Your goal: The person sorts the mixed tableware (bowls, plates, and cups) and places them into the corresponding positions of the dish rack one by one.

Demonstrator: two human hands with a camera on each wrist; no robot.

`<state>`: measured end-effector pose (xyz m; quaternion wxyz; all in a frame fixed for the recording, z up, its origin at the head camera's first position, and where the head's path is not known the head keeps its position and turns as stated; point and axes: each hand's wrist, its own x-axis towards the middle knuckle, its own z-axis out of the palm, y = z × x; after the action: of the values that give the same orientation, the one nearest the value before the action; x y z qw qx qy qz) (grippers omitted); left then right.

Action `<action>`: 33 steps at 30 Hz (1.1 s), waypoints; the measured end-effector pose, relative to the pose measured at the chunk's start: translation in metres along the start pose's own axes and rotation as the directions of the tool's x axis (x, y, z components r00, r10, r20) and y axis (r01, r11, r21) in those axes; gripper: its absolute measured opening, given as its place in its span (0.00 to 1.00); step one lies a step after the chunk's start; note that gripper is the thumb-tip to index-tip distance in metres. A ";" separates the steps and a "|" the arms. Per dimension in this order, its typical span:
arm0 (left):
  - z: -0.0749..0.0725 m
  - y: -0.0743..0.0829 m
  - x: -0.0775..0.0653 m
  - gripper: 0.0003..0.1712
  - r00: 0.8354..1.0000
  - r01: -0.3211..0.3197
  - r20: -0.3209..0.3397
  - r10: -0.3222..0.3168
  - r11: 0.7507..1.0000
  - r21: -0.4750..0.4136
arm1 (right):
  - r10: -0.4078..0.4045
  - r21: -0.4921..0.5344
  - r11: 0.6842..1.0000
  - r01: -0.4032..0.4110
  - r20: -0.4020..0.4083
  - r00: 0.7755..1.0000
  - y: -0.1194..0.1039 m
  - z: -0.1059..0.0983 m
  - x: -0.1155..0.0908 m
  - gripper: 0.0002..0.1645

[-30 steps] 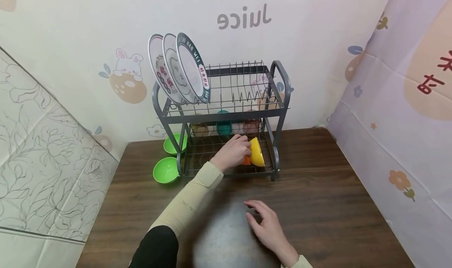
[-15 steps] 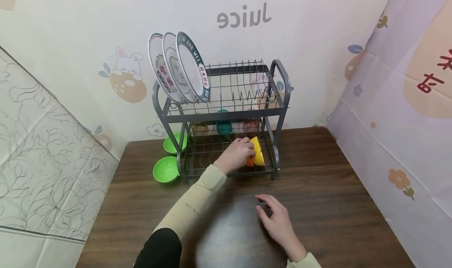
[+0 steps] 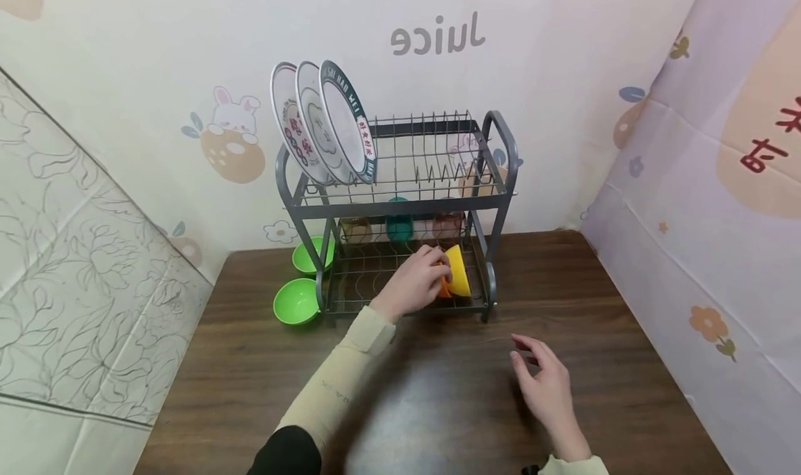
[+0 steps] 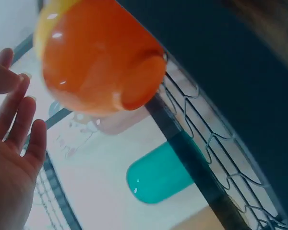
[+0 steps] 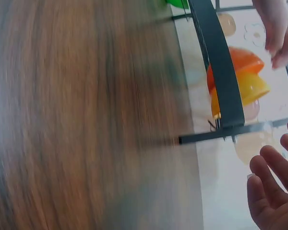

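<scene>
A yellow bowl (image 3: 459, 273) and an orange bowl (image 4: 96, 57) stand on edge, nested side by side, at the right of the lower tier of the dish rack (image 3: 400, 207). My left hand (image 3: 411, 284) reaches into that tier from the front and overlaps the orange bowl in the head view. In the left wrist view its fingers (image 4: 23, 117) are relaxed and apart from the orange bowl, holding nothing. My right hand (image 3: 549, 384) hovers over the table to the right of the rack's front, fingers loosely bent around nothing.
Three plates (image 3: 350, 124) lean upright at the left of the upper tier. Several coloured cups, including a teal cup (image 3: 399, 221), hang at the back below. A green bowl (image 3: 297, 301) and another behind it sit left of the rack on the wooden table (image 3: 626, 391).
My right hand has moved rightward over the table. My left hand's fingers have loosened from the orange bowl, while both bowls stay at the right of the lower tier.
</scene>
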<state>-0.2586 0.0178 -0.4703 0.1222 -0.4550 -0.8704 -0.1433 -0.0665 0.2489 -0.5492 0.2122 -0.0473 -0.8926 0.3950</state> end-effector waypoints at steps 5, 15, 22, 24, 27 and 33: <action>-0.010 0.002 -0.037 0.09 0.990 0.059 -0.121 -0.070 0.994 -0.096 | 0.035 -0.040 0.999 -0.036 -0.020 0.999 0.007 -0.008 0.002 0.16; -0.028 -0.013 -0.120 0.12 0.892 0.185 -0.375 -0.252 0.961 -0.206 | 0.046 -0.069 0.996 -0.052 -0.077 0.996 0.018 -0.017 0.009 0.17; -0.031 -0.031 -0.175 0.13 0.757 0.327 -0.511 -0.407 0.913 -0.242 | 0.011 -0.038 0.999 -0.012 -0.015 1.000 0.009 -0.004 0.009 0.16; -0.027 -0.039 -0.190 0.13 0.703 0.394 -0.547 -0.455 0.889 -0.233 | -0.007 -0.014 1.000 0.007 0.005 1.000 0.005 0.003 0.007 0.16; -0.020 -0.050 -0.209 0.15 0.639 0.502 -0.542 -0.545 0.830 -0.242 | -0.051 0.020 0.999 0.050 0.034 0.998 -0.002 0.014 0.002 0.16; -0.006 -0.063 -0.233 0.21 0.621 0.655 -0.368 -0.692 0.716 -0.240 | -0.124 0.097 0.989 0.116 0.085 0.989 -0.013 0.034 -0.010 0.16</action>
<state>-0.1807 -0.1951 -0.5533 0.2303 -0.0566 -0.9203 -0.3112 -0.0701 0.2142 -0.5639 0.1969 0.0341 -0.8835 0.4237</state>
